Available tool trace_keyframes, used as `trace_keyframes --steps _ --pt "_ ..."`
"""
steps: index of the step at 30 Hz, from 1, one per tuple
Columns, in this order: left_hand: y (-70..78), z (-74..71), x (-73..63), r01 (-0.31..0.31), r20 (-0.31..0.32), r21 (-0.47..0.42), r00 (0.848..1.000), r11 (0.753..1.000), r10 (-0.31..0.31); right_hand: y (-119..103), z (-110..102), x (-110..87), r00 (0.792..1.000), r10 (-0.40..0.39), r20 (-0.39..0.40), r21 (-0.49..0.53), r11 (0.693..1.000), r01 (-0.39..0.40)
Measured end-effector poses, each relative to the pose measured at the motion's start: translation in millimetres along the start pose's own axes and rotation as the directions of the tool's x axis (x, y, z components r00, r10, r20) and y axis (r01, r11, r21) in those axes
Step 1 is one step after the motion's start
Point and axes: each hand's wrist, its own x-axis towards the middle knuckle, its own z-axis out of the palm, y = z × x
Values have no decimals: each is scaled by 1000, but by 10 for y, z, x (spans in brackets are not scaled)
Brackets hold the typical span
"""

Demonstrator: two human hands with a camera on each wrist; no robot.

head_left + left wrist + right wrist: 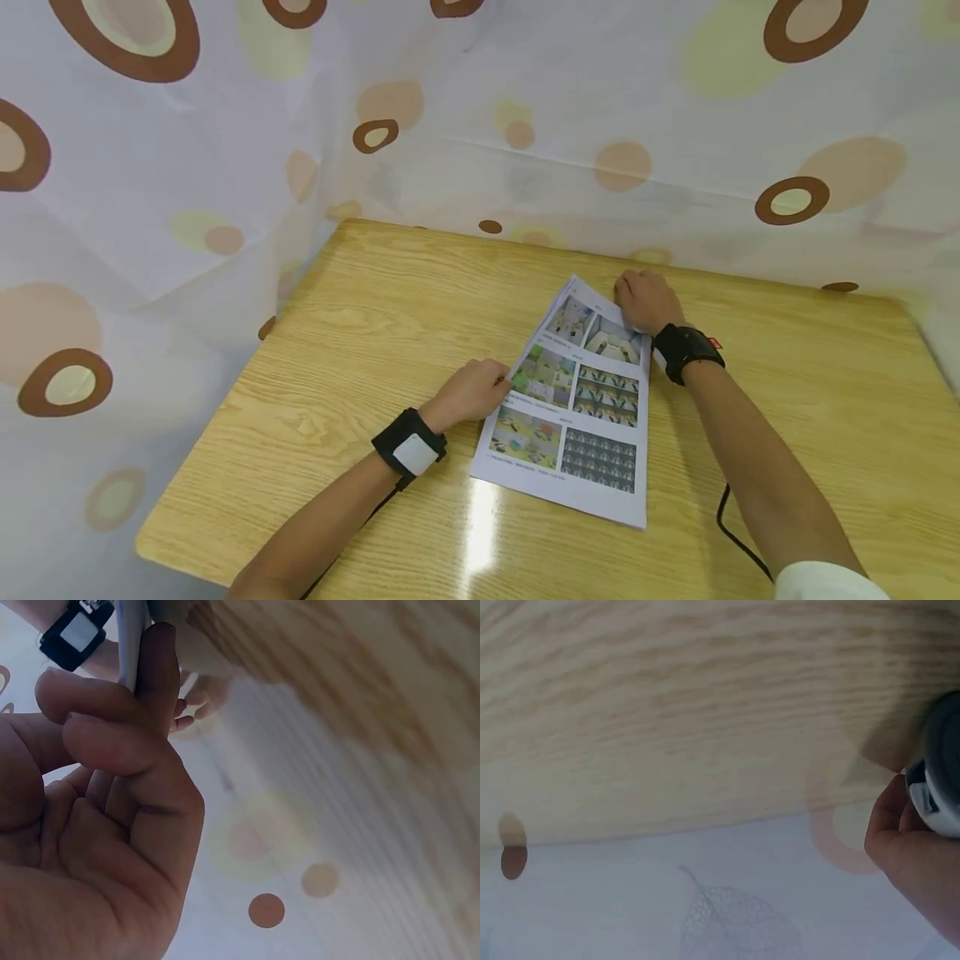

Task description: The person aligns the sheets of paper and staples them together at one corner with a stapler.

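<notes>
Printed sheets [600, 492] in a thin stack lie slanted on the table, with rows of coloured and grey pictures facing up. At their left edge my left hand [471, 392] pinches the stack between thumb and fingers. The left wrist view shows the sheets' edge [130, 645] upright between those fingers. My right hand [648, 302] is at the top right corner, its fingers curled down on the far side. In the right wrist view, the right hand [907, 847] curls against a dark rounded object [946, 761] with a pale lower edge, cut off by the frame; I cannot tell its kind.
The wooden table [360, 308] has a pale patterned curtain [480, 108] behind it and on its left. Each wrist wears a black strap, such as the left strap [408, 448]. A black cable [738, 542] trails by the right forearm.
</notes>
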Motion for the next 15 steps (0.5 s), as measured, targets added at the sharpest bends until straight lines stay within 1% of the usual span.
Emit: trace_keyframes --steps 2,7,11,15 --pt "12 -2 2 2 -6 1 1000 1000 -2 14 27 -5 1000 11 -17 -25 1000 -12" --pt "34 -52 2 2 -18 32 1000 999 -1 -6 64 47 999 43 -22 -70 997 -44" --pt "10 -72 -5 -5 -16 55 1000 998 5 -42 110 86 997 68 -41 -85 994 -71" --pt "-24 -95 3 5 -17 64 1000 998 -4 -108 143 94 996 63 -64 -102 992 -69"
